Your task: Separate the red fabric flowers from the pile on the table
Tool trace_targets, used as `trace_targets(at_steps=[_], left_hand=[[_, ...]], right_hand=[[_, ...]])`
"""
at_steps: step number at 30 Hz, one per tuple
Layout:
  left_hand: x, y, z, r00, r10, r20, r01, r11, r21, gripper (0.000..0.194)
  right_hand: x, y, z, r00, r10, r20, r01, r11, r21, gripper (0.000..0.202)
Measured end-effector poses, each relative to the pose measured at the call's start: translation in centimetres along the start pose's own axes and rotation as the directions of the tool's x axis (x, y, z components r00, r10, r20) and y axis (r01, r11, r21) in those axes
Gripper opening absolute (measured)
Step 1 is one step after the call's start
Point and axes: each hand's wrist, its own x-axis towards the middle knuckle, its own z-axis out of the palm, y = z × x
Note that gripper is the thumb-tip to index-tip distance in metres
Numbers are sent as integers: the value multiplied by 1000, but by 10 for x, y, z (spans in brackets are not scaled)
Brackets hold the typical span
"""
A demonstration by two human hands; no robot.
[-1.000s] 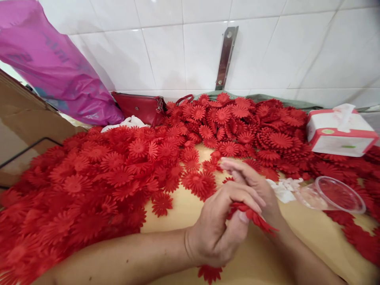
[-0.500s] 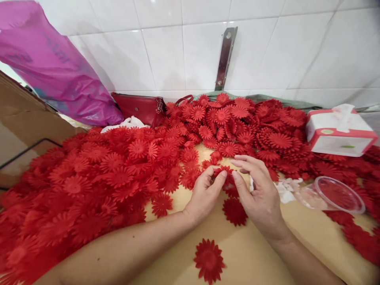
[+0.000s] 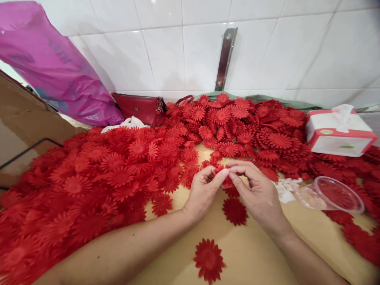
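Note:
Between the fingertips of both hands is a red artificial flower [image 3: 221, 170], partly covered by the fingers. My left hand [image 3: 204, 190] pinches it from the left, thumb on top. From the right, my right hand [image 3: 257, 190] closes thumb and forefinger on its edge, the thumb tips almost meeting. Just below the hands a dark red flower piece [image 3: 235, 211] lies flat on the table [image 3: 175, 253]. Closer to me lies another single red flower piece [image 3: 209, 260].
Heaps of red flower pieces [image 3: 118, 174] spread left, back and right. At the right are a tissue box [image 3: 341, 132], a clear plastic tub [image 3: 340, 194] and crumpled tissue [image 3: 286, 189]. A red purse [image 3: 138, 109], purple bag [image 3: 68, 67] and cardboard box [image 3: 26, 114] stand at the left.
My right hand has moved left and its parted fingers have closed onto the flower held in my left hand. The left hand has barely moved.

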Motion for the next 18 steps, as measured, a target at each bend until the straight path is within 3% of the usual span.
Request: trace_targets(at_steps=[7,12,15,18], left_hand=[[-2,1,2,995,-69,75,68,998,14,41],[-2,-1,1,997,-30,65,27,998,50,37],[-3,-2,1,999,20,25,-22,997,78,36],[-2,-4,1,1000,9,-17,-9,999,41,33]], right_hand=[[1,-1,-2,995,-71,-71,59,985,-163,8],[3,4,-4,988,-112,-105,82,964,-254,9],[6,8,-10,977,-55,-208,-3,964,-264,11],[10,10,-18,950,113,-291,-167,971,-169,13]])
